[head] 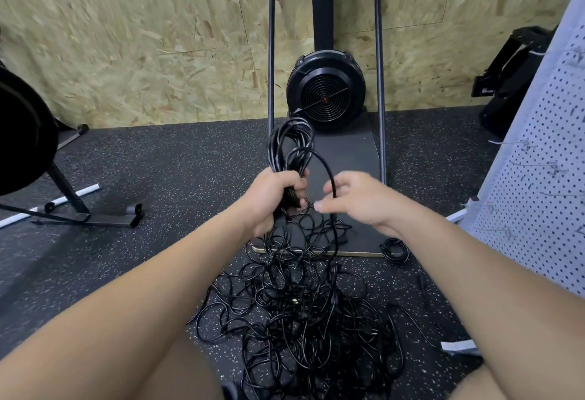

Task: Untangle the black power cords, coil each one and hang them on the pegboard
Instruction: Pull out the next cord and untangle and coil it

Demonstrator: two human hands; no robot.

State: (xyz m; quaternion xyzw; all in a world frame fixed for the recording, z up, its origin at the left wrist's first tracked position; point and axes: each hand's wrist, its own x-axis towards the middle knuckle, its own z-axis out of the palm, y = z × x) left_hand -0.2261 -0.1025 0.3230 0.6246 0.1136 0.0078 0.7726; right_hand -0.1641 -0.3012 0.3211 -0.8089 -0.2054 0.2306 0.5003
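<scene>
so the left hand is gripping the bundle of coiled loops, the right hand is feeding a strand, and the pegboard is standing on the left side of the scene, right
Not quite: the pegboard stands on the right side of the scene, as the head view shows. The rest holds: the left hand grips the bundle of coiled loops, and the right hand feeds a strand that runs down towards the tangled pile on the floor.

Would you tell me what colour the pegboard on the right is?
White, dotted with rows of small dark holes; the pegboard shows in the head view.
</scene>
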